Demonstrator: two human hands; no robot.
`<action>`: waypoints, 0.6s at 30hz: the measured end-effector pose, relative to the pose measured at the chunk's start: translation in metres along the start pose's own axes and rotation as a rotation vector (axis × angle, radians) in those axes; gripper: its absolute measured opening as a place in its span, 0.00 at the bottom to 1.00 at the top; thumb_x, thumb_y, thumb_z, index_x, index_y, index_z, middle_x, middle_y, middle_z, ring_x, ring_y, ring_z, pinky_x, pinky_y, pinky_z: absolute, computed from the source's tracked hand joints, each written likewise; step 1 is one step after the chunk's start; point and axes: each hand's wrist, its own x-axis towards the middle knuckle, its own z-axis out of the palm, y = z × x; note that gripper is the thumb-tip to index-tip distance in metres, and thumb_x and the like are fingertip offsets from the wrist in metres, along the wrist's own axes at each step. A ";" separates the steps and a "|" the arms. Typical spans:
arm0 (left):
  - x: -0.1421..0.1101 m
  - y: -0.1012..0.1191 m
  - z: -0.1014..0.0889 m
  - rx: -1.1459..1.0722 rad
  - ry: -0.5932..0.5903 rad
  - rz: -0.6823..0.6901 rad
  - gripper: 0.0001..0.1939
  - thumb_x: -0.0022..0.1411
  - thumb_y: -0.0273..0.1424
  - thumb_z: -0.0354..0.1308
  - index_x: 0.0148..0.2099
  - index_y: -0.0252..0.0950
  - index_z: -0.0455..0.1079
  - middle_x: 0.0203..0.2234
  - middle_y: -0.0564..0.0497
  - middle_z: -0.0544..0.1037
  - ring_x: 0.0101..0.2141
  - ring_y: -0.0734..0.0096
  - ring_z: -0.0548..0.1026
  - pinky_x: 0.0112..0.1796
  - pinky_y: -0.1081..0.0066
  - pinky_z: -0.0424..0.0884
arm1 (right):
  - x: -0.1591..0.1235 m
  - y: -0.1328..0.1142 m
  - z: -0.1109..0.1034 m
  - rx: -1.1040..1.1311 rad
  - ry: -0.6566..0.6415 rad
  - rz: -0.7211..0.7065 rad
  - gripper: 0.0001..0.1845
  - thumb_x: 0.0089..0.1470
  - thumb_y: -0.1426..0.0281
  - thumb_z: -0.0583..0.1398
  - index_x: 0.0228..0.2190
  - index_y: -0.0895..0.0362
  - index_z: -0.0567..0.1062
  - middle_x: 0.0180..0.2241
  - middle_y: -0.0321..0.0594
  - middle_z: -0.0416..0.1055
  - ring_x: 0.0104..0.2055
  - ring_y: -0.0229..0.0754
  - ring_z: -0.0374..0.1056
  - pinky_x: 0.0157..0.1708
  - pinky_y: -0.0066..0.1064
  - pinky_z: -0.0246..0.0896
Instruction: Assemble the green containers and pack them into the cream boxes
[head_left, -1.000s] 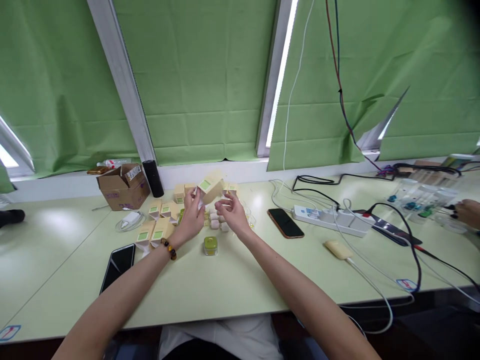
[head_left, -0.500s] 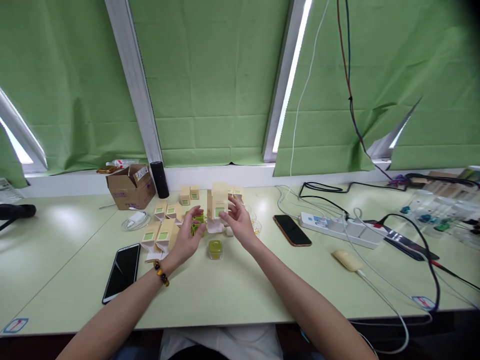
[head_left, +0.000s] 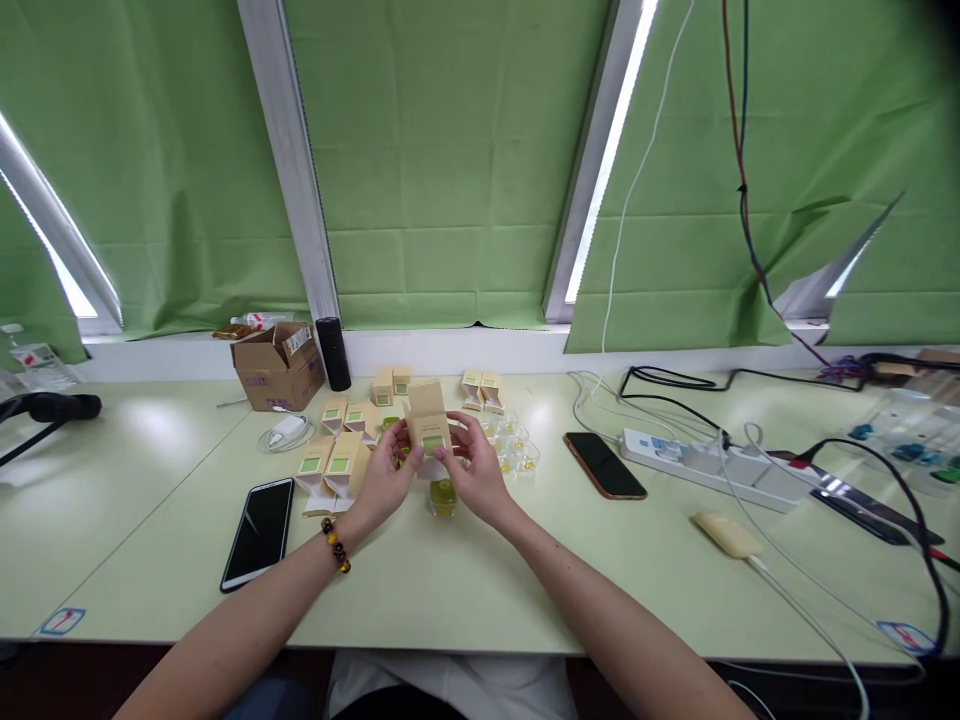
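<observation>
Between both hands is a small beige carton (head_left: pixel 427 414) with a green label and its top flap standing up. My left hand (head_left: pixel 390 470) grips its left side, thumb in front. My right hand (head_left: pixel 477 468) grips the right side, thumb by the label. Just below the carton, a small jar (head_left: pixel 442 498) with a green lid stands on the table, partly covered by my fingers. Left of my left hand are several similar cartons (head_left: pixel 346 462) with flaps open. A green item (head_left: pixel 389 424) shows behind my left hand, mostly hidden. Right of my right hand sit several small clear containers (head_left: pixel 517 445) with yellow in them.
Phones lie at left (head_left: pixel 259 532) and right (head_left: pixel 604 465). A power strip (head_left: pixel 705 466) with cables, a cream mouse-shaped device (head_left: pixel 726 535), a cardboard box (head_left: pixel 279 368), a black cylinder (head_left: pixel 333 354) and a charger (head_left: pixel 288 430) stand around. More cartons (head_left: pixel 482 390) are at the back.
My left hand has come over to the carton and now grips it too. The carton has moved lower and tilted, over the jar. The whole view has shifted slightly.
</observation>
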 end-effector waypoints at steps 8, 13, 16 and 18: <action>-0.003 0.000 0.000 -0.060 -0.030 0.013 0.30 0.71 0.47 0.60 0.68 0.38 0.64 0.58 0.38 0.78 0.54 0.58 0.78 0.54 0.59 0.77 | 0.003 0.013 -0.010 -0.006 0.003 0.011 0.27 0.60 0.58 0.66 0.57 0.52 0.70 0.54 0.49 0.77 0.52 0.49 0.75 0.51 0.45 0.73; -0.004 -0.010 -0.004 0.013 -0.034 0.062 0.33 0.71 0.43 0.61 0.72 0.41 0.58 0.59 0.39 0.76 0.57 0.57 0.76 0.53 0.58 0.77 | 0.004 0.010 -0.011 -0.099 -0.008 -0.060 0.25 0.59 0.65 0.65 0.57 0.52 0.73 0.54 0.47 0.77 0.52 0.50 0.73 0.48 0.45 0.73; -0.006 -0.011 -0.007 0.177 -0.019 0.159 0.31 0.71 0.39 0.61 0.72 0.44 0.58 0.62 0.40 0.73 0.61 0.55 0.73 0.58 0.54 0.74 | 0.004 0.009 -0.014 -0.192 0.000 -0.188 0.28 0.56 0.72 0.64 0.58 0.50 0.73 0.54 0.46 0.76 0.53 0.51 0.72 0.50 0.46 0.72; -0.007 -0.008 -0.009 0.282 -0.023 0.265 0.28 0.71 0.35 0.60 0.70 0.45 0.61 0.63 0.41 0.71 0.63 0.54 0.70 0.63 0.49 0.69 | 0.003 0.009 -0.016 -0.256 0.008 -0.302 0.28 0.55 0.74 0.63 0.58 0.49 0.72 0.55 0.47 0.74 0.55 0.52 0.71 0.52 0.48 0.72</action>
